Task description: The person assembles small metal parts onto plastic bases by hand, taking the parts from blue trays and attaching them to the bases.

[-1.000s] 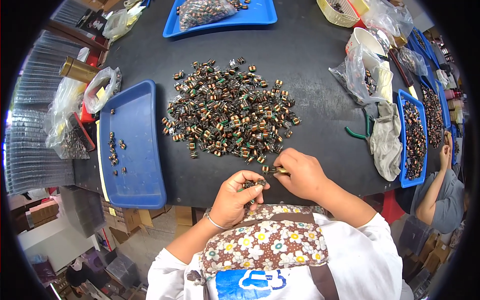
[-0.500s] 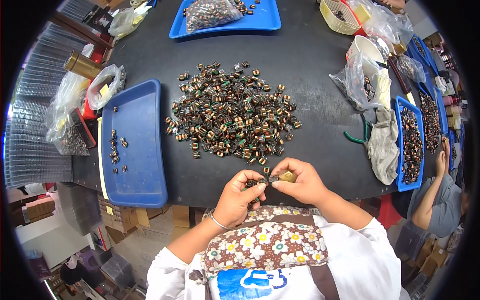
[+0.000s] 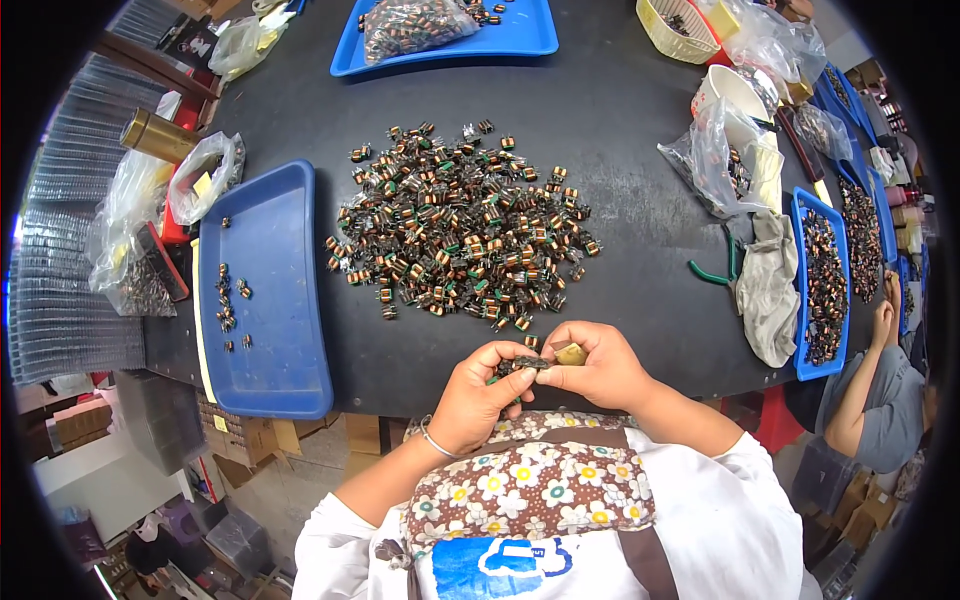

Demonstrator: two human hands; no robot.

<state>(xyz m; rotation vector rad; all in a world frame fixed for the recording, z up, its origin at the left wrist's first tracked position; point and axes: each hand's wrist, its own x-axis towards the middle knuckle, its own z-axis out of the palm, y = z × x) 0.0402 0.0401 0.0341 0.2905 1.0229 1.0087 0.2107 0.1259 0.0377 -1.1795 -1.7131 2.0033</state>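
Left lens of a side-by-side pair, looking down from the head.
The wide fisheye is facing forward and steeply down over the dark table (image 3: 620, 120), bending straight edges toward its rim. Flowered cloth (image 3: 530, 485) is filling six o'clock, nearest; the left hand (image 3: 472, 398) is sitting at six and the right hand (image 3: 603, 368) at four, near centre; a blue tray (image 3: 527, 36) is lying farthest, at twelve, running past the upper edge.

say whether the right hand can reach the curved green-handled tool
Probably yes: only black tabletop lies between the right hand and the green-handled tool, though that hand holds a small yellowish piece.
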